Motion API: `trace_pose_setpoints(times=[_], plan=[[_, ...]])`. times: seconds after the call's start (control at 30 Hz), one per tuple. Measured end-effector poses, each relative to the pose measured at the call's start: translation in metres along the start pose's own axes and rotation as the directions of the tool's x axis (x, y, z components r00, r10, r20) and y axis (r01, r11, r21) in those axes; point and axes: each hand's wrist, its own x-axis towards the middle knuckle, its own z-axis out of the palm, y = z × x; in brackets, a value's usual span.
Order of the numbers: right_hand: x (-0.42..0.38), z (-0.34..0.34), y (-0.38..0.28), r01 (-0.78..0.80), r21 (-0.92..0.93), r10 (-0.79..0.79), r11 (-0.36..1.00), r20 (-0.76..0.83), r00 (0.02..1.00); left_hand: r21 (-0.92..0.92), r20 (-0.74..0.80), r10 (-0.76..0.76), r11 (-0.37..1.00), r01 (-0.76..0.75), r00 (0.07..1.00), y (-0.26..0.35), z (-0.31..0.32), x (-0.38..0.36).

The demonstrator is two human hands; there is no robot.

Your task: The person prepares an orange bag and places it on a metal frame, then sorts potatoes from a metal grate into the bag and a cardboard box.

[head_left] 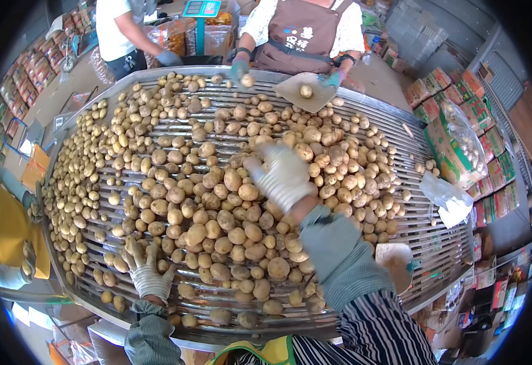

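A wide layer of potatoes (278, 267) covers a slatted metal sorting table (427, 234), heaped thickest in the middle and right. My left hand (148, 271), in a white striped glove, rests at the near left with its fingers spread among the potatoes. Nothing shows in its grasp. Above the middle of the heap is my right hand (283, 176), gloved the same way and reaching forward. Motion smears its fingers, so I cannot see whether it holds a potato. Near my right forearm lies a pale scoop (394, 264) on the slats.
Across the table, a person in a brown apron (296, 36) holds a scoop (305, 91) with a potato in it. Another person (123, 30) stands at the far left; a yellow-clad person (10, 219) is at the left edge. A plastic bag (445, 198) and boxes (455, 149) are at right.
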Motion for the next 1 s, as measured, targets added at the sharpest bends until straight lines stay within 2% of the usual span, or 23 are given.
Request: trace_pose_setpoints(times=[0.03, 0.07, 0.1, 0.17, 0.3, 0.43, 0.5, 0.57, 0.63, 0.7, 0.73, 0.83, 0.9, 0.93, 0.97, 1.0], plan=[[0.019, -0.011, 0.017, -0.099, -0.133, 0.113, 0.986, 0.101, 0.988, 0.039, -0.006, -0.005, 0.999, 0.005, 1.0, 0.002, 0.0, 0.0], [0.035, -0.009, 0.047, -0.117, -0.319, 0.178, 0.94, 0.171, 0.969, 0.054, -0.037, 0.016, 0.998, -0.014, 0.999, 0.002, 0.0, 0.0], [0.042, 0.007, 0.077, -0.146, -0.464, 0.253, 0.874, 0.177, 0.951, 0.062, -0.03, 0.003, 0.998, -0.001, 1.0, 0.002, 0.001, -0.001], [0.04, 0.019, 0.09, -0.23, -0.499, 0.378, 0.836, 0.22, 0.899, 0.045, -0.016, 0.0, 0.999, 0.001, 1.0, 0.001, 0.001, 0.001], [0.028, 0.023, 0.08, -0.313, -0.386, 0.452, 0.868, 0.35, 0.821, 0.06, -0.046, 0.026, 0.998, -0.024, 0.999, -0.001, 0.006, 0.001], [0.024, 0.012, 0.067, -0.278, -0.345, 0.418, 0.897, 0.448, 0.791, 0.043, -0.054, 0.012, 0.999, -0.009, 0.998, 0.001, 0.006, 0.001], [0.009, 0.012, 0.047, -0.195, -0.351, 0.367, 0.916, 0.535, 0.761, 0.054, -0.049, 0.029, 0.998, -0.027, 0.998, -0.001, 0.005, 0.0], [-0.004, 0.017, 0.025, -0.069, -0.413, 0.31, 0.908, 0.554, 0.772, 0.068, -0.045, 0.053, 0.996, -0.05, 0.998, -0.002, 0.005, 0.0], [-0.03, 0.029, 0.003, -0.079, -0.312, 0.232, 0.947, 0.49, 0.84, 0.064, -0.05, 0.038, 0.997, -0.035, 0.998, -0.001, 0.006, -0.001], [-0.048, 0.022, -0.02, 0.006, -0.277, 0.148, 0.961, 0.532, 0.834, 0.047, -0.051, 0.037, 0.998, -0.034, 0.998, -0.001, 0.005, -0.002], [-0.059, 0.023, -0.031, -0.045, -0.187, 0.138, 0.981, 0.521, 0.842, 0.039, -0.046, 0.029, 0.999, -0.027, 0.998, -0.002, 0.005, -0.003], [-0.086, 0.012, -0.055, 0.008, -0.082, 0.046, 0.997, 0.623, 0.781, 0.038, -0.022, -0.024, 0.999, 0.025, 0.999, 0.001, 0.002, -0.004], [-0.121, 0.024, -0.056, 0.005, 0.025, -0.016, 1.0, 0.468, 0.884, 0.043, -0.041, -0.029, 0.999, 0.031, 0.999, 0.0, 0.004, -0.004], [-0.128, 0.016, -0.057, 0.087, 0.09, -0.121, 0.992, 0.501, 0.857, 0.036, -0.042, -0.018, 0.999, 0.019, 0.999, -0.001, 0.005, -0.003], [-0.125, 0.009, -0.053, 0.098, 0.095, -0.133, 0.991, 0.507, 0.852, 0.032, -0.041, -0.008, 0.999, 0.009, 0.999, -0.005, 0.007, -0.004], [-0.119, 0.003, -0.046, -0.074, 0.196, -0.053, 0.978, 0.577, 0.815, 0.052, -0.049, -0.017, 0.998, 0.02, 0.999, -0.013, 0.011, -0.009]])
